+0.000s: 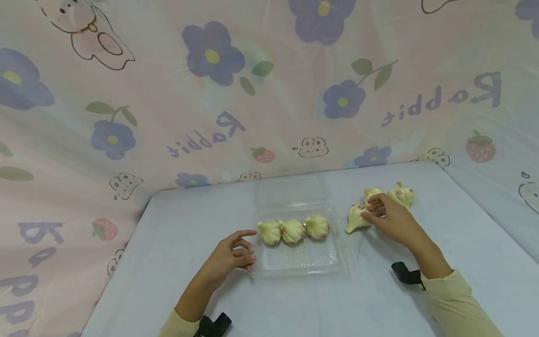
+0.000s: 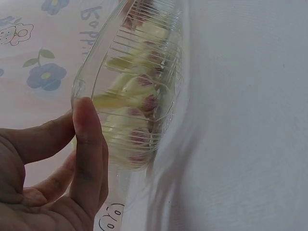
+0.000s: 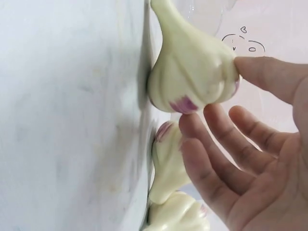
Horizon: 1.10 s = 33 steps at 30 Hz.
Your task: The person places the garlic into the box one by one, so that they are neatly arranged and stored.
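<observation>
My left hand pinches the left rim of a clear plastic clamshell box between thumb and fingers. Inside the box lie three pale garlic bulbs with purple marks, in a row: a left bulb, a middle one and a right one. To the right of the box, my right hand has its thumb and fingertips against a garlic bulb that lies on the table. Two more bulbs are behind it, one partly covered by the hand and another farther right.
The box's lid lies folded back towards the rear of the white table. A printed curtain with flowers and rabbits hangs behind and beside the table. Black wrist cameras sit at both sleeves.
</observation>
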Each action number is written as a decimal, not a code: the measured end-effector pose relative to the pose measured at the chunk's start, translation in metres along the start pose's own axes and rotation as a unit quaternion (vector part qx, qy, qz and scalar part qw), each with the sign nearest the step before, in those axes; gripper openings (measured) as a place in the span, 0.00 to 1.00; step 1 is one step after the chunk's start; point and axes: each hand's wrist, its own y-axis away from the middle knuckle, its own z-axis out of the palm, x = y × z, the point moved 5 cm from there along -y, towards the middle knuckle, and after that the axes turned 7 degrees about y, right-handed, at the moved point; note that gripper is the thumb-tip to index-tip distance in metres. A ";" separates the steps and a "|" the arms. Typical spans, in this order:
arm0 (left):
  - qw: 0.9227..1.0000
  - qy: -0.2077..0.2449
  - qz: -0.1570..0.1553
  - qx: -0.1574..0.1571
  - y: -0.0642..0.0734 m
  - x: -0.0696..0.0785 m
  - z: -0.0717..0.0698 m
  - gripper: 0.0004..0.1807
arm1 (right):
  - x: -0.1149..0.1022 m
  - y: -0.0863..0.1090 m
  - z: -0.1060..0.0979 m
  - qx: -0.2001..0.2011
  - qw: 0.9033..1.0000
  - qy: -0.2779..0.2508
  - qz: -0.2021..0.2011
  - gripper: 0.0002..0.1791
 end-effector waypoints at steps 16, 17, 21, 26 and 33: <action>1.000 -0.009 0.010 -0.009 0.000 0.004 0.000 0.37 | 0.006 -0.003 -0.001 -0.007 0.999 0.001 -0.052 0.25; 1.000 -0.008 0.010 -0.009 0.000 0.004 0.000 0.37 | 0.006 -0.002 -0.001 -0.011 0.999 0.001 -0.047 0.25; 1.000 -0.007 0.010 -0.009 0.000 0.004 0.001 0.37 | 0.009 -0.001 -0.006 -0.020 0.999 0.004 -0.026 0.27; 1.000 -0.008 0.008 -0.009 0.000 0.004 0.001 0.37 | 0.016 -0.001 -0.011 -0.022 1.000 0.017 -0.013 0.28; 1.000 -0.015 0.002 -0.007 0.001 0.001 0.000 0.36 | 0.025 0.001 -0.013 -0.025 0.999 0.038 -0.019 0.30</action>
